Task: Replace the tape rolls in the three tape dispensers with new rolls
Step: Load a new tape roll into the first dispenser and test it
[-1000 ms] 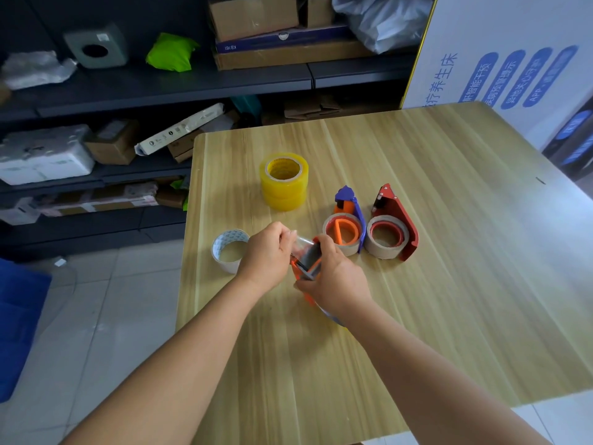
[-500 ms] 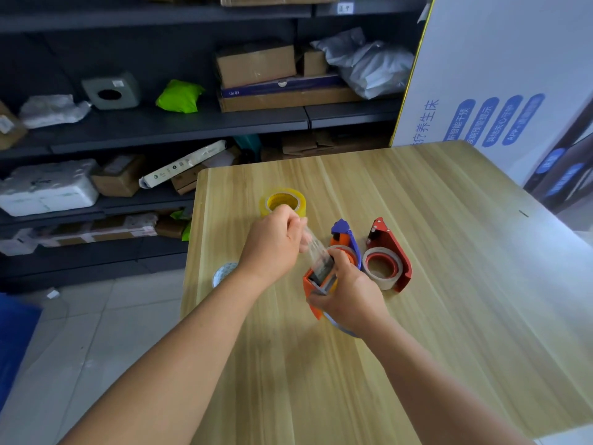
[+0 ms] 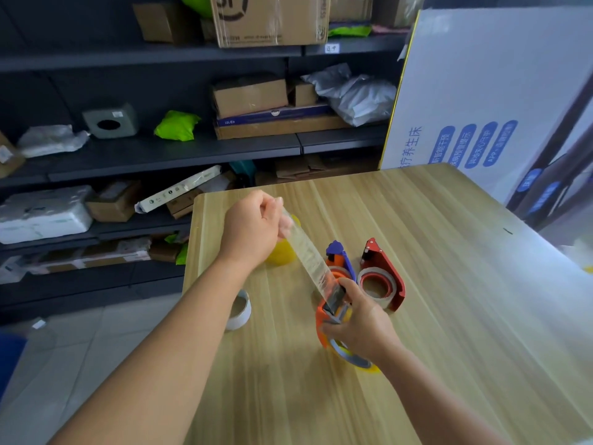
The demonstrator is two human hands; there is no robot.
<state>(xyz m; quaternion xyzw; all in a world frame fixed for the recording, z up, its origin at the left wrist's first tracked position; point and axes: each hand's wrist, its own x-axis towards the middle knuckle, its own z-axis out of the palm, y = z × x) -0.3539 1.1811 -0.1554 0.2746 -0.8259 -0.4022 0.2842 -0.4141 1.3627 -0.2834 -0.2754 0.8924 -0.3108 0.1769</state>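
Note:
My right hand (image 3: 359,322) grips an orange tape dispenser (image 3: 322,319) with a roll in it, held just above the wooden table (image 3: 449,316). My left hand (image 3: 253,229) pinches the free end of a clear tape strip (image 3: 309,252), stretched taut up and to the left from the dispenser's mouth. Behind stand a blue dispenser (image 3: 341,256) and a red dispenser (image 3: 383,274), each with a roll inside. A stack of yellow tape rolls (image 3: 282,253) is partly hidden behind my left wrist. A white roll (image 3: 240,311) lies near the table's left edge, by my forearm.
Dark shelves (image 3: 160,152) with cardboard boxes and bags stand beyond the table's far and left edges. A large white printed board (image 3: 481,101) leans at the back right. Tiled floor (image 3: 64,364) lies to the left.
My left hand has pulled the tape strip much further out, up and to the left, away from the dispenser. My right hand keeps its hold on the orange dispenser. The camera tilted up.

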